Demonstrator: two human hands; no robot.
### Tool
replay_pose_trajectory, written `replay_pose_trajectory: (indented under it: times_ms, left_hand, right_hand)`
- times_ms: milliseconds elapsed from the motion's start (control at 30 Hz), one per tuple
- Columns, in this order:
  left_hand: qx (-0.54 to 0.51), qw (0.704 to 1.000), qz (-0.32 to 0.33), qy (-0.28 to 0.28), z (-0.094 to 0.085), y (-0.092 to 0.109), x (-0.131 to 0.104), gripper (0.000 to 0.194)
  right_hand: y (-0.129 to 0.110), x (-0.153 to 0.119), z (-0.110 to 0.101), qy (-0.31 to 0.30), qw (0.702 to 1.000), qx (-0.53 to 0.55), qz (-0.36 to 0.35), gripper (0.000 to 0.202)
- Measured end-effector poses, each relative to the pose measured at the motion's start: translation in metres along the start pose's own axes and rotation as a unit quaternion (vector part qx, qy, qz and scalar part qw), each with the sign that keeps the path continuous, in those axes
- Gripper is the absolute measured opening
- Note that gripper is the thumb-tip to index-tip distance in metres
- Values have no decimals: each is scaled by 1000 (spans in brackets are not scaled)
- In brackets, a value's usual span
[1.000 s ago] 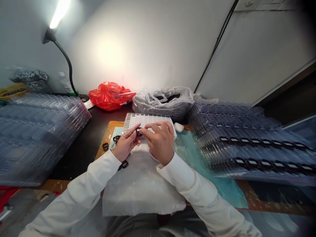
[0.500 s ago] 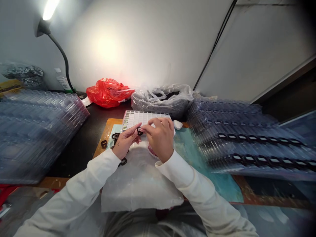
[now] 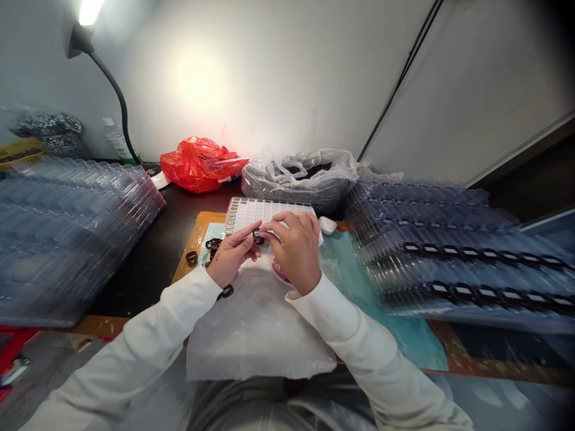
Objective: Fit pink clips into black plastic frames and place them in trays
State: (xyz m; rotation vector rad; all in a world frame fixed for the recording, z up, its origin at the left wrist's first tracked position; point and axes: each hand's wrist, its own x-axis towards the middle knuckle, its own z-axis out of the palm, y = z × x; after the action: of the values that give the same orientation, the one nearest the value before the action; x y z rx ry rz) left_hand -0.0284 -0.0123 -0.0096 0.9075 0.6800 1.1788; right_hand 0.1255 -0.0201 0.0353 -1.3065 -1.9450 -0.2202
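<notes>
Between my two hands is a small black frame-like part (image 3: 258,237), its exact kind too small to make out. My left hand (image 3: 231,254) pinches it from the left with thumb and forefinger. From the right, my right hand (image 3: 296,248) has its fingertips on the same part. Under the right hand, partly covered, sits a round dish (image 3: 279,270) with pink contents. Loose black parts (image 3: 213,244) lie beside the left hand, and another black part (image 3: 227,291) rests below its wrist. A white gridded tray (image 3: 251,211) with small pieces along its left side stands behind the hands.
Stacked clear plastic trays (image 3: 81,239) stand at left; more stacked trays (image 3: 431,227), some holding black parts, stand at right. A red bag (image 3: 197,164) and a clear bag (image 3: 300,182) line the wall. A white case (image 3: 327,225) and a lamp (image 3: 119,96) are also there.
The view has shifted slightly. Both hands stay together at the black part, which now looks turned a little, with the right fingertips closer over it.
</notes>
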Motion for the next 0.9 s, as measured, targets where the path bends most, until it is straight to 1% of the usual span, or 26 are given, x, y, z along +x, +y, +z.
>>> replay_pose_trajectory:
  times_ms: [167,300,500,667,733,800,900]
  left_hand:
    - [5,1000,-1,6,1,1,-1,38]
    - [-5,1000,-8,13,2,3,-2,40]
    - [-40,999,-9,34,0,4,0,39]
    - [-52,998,-1,43,-2,4,1,40]
    - [-52,998,4,46,-2,5,1,40]
    - [-51,997,8,49,-1,5,1,41]
    - [-43,998,10,48,0,5,0,42]
  right_hand:
    - [-1,-1,-1,16,1000,-1,-8,14]
    - [0,-2,-2,20,999,-6,-45,17]
    - [3,-3,-1,-12,993,7,-116,20]
    - [5,-1,-3,-50,987,20,-152,29]
    - [4,-1,-4,-61,987,26,-149,31]
    - [3,-2,-4,-65,988,39,-132,29]
    - [3,-3,-3,-51,992,59,-95,24]
